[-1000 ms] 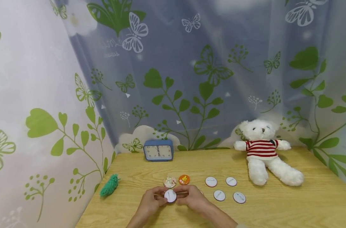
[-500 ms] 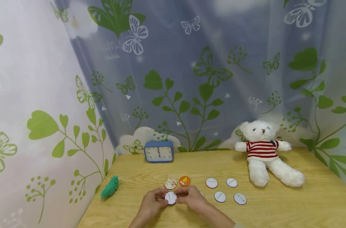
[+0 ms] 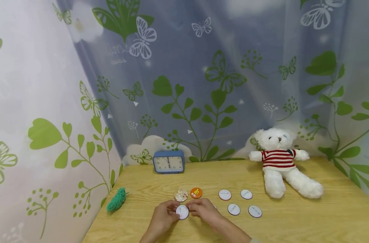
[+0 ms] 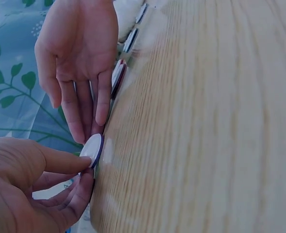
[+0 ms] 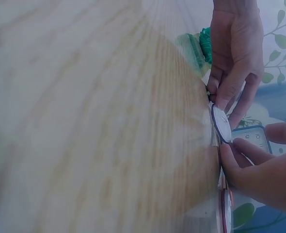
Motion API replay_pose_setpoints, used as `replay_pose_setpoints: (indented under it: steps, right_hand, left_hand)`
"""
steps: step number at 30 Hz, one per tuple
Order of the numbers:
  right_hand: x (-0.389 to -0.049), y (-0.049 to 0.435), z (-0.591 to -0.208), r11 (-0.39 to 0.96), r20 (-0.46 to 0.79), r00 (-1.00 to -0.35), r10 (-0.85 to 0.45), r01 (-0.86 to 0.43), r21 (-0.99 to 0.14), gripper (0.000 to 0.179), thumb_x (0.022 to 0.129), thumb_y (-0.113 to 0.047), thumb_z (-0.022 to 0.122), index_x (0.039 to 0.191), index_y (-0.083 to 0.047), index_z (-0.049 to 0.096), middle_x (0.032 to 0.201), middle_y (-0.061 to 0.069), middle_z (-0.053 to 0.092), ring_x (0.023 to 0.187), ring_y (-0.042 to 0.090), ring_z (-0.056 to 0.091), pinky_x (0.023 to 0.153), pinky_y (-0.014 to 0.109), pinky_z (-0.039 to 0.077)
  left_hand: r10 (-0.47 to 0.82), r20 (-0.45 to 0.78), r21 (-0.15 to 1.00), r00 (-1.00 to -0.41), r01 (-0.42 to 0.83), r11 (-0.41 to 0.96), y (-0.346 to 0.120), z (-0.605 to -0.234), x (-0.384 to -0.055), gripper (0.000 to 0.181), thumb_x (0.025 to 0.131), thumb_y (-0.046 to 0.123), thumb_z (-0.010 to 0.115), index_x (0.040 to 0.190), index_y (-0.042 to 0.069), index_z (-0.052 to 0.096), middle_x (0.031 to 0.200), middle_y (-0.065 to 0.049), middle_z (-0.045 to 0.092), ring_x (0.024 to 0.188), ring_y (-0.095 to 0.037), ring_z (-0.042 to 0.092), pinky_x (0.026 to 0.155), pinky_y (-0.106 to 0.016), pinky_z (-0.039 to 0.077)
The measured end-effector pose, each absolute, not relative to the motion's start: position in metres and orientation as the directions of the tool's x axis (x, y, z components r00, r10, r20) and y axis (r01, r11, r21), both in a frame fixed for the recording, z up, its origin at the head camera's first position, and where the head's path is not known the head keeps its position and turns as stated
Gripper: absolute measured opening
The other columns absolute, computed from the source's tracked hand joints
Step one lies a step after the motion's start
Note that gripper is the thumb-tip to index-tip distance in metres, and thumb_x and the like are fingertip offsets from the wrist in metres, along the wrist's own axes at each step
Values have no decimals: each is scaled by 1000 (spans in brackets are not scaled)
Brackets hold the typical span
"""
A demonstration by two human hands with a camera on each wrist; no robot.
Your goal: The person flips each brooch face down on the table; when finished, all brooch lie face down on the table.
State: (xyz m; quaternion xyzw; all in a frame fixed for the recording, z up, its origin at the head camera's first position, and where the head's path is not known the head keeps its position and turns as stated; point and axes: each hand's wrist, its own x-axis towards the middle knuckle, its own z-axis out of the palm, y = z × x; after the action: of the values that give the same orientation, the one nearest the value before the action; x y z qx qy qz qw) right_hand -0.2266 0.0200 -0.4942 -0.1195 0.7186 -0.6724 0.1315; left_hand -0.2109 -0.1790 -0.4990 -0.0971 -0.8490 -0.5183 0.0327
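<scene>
A round pin badge (image 3: 182, 212), white back with its pin facing up, is held at its edge by my left hand (image 3: 163, 217), thumb and fingers pinching it just over the table. My right hand (image 3: 205, 212) is at the badge's other edge, its fingers fairly straight and touching or nearly touching the rim. In the left wrist view, the right palm (image 4: 85, 43) faces the badge. Behind the hands lie a pale patterned badge (image 3: 181, 195) and an orange badge (image 3: 196, 193), both face up. Another badge is mostly hidden behind my right hand.
Several badges lie white back up on the right, one of them a red-rimmed badge (image 3: 225, 194). A green yarn bundle (image 3: 116, 199) lies at left. A blue clock (image 3: 168, 162) and a white teddy bear (image 3: 278, 162) stand along the back of the wooden table (image 3: 135, 182).
My right fingers have shifted slightly and loosened at the badge's edge, showing more of its right side. My left hand keeps its pinch in nearly the same place.
</scene>
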Motion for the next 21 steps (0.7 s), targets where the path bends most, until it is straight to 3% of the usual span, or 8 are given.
replay_pose_setpoints:
  steps: [13, 21]
  right_hand:
    - [-224, 23, -491, 25, -21, -930, -366, 13, -1000, 39, 97, -6, 56, 123, 23, 60, 120, 30, 68, 114, 33, 66, 99, 45, 57]
    - [-232, 37, -480, -24, -66, -922, -382, 81, -996, 42, 105, -13, 52, 131, 20, 56, 128, 31, 65, 109, 33, 69, 99, 46, 57]
  left_hand:
    - [122, 186, 836, -975, 222, 502, -178, -499, -212, 33, 74, -14, 78, 106, -5, 73, 92, -11, 69, 74, -13, 64, 62, -21, 52]
    - [83, 211, 827, -974, 223, 515, -176, -493, -212, 22, 86, -3, 74, 107, -1, 74, 91, -6, 69, 78, -10, 64, 66, -21, 53]
